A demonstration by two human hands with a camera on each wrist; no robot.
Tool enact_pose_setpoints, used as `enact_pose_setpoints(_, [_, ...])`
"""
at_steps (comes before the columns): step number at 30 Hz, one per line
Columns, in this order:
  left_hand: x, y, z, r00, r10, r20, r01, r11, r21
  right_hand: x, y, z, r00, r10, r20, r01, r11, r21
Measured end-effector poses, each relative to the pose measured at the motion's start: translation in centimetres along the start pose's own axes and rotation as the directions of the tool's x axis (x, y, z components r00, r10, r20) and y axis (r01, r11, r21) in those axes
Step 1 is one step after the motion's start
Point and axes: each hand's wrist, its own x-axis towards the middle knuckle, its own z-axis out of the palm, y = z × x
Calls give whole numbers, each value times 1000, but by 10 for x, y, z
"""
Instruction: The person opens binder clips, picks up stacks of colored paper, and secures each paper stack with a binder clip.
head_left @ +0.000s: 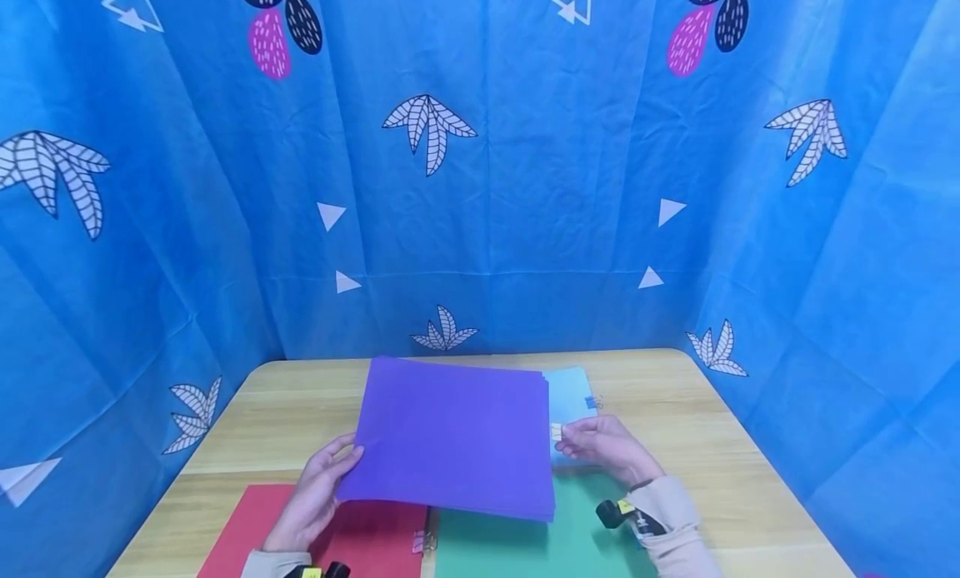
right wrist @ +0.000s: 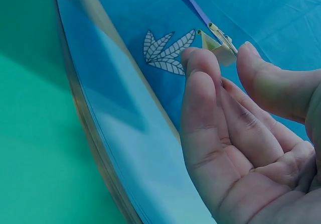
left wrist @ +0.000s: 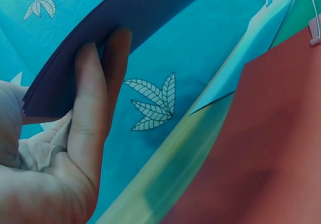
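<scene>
My left hand (head_left: 318, 486) grips a stack of purple paper sheets (head_left: 453, 436) by its left edge, thumb on top and fingers beneath. The stack is held up off the table, and the left wrist view shows its layered dark edge (left wrist: 60, 78) between thumb and fingers. At the stack's right edge, my right hand (head_left: 603, 446) pinches a pale yellow binder clip (head_left: 557, 432) between thumb and fingers. The right wrist view has this clip (right wrist: 226, 57) beside the thin purple edge; whether it bites the sheets, I cannot tell.
Under the purple sheets lie red paper (head_left: 240, 524) with a pink binder clip (head_left: 417, 542), and green paper (head_left: 585, 528). Light blue paper (head_left: 567, 391) with a blue binder clip (head_left: 591, 402) lies behind. Blue patterned cloth (head_left: 487, 228) surrounds the wooden table (head_left: 300, 403).
</scene>
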Motion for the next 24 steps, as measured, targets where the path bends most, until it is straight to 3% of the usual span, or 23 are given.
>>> enact_pose_setpoints(9, [1, -1, 2, 1000, 18, 7, -18, 1000, -7, 2, -1, 1, 1000, -3, 27, 3, 1000, 15])
enact_pose_setpoints(17, [2, -2, 3, 996, 64, 66, -63, 998, -13, 0, -5, 6, 999, -14, 34, 13, 1000, 17])
enact_pose_setpoints(24, [3, -5, 2, 998, 28, 52, -29, 999, 21, 0, -4, 9, 1000, 8, 16, -8, 1000, 25])
